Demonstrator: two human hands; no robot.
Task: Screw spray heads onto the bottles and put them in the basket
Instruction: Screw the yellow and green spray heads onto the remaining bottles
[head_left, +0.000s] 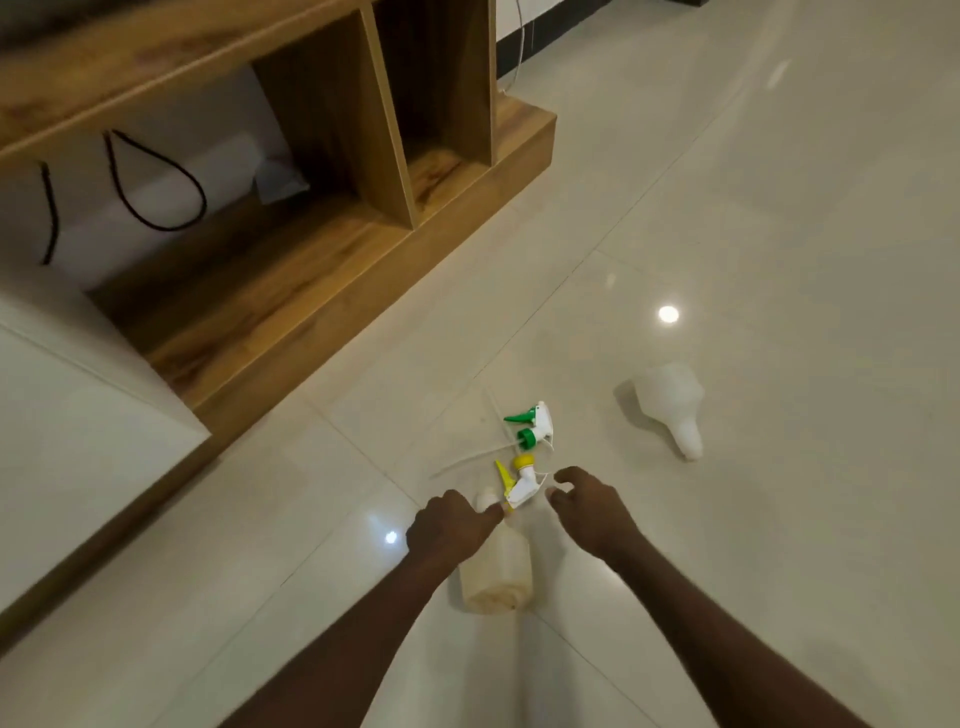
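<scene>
Left hand (449, 527) curled beside near bottle (497, 569); right hand (589, 506) loosely open by yellow spray head (519, 483).

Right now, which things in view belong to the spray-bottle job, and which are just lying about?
Part of the job:
- near bottle, lying on the floor, left hand on it
- far bottle, lying on its side
- yellow spray head, by the right hand
- green spray head

Just there:
- wooden shelf unit
- white bag with black cord handles
- white cable

No basket is in view.
</scene>
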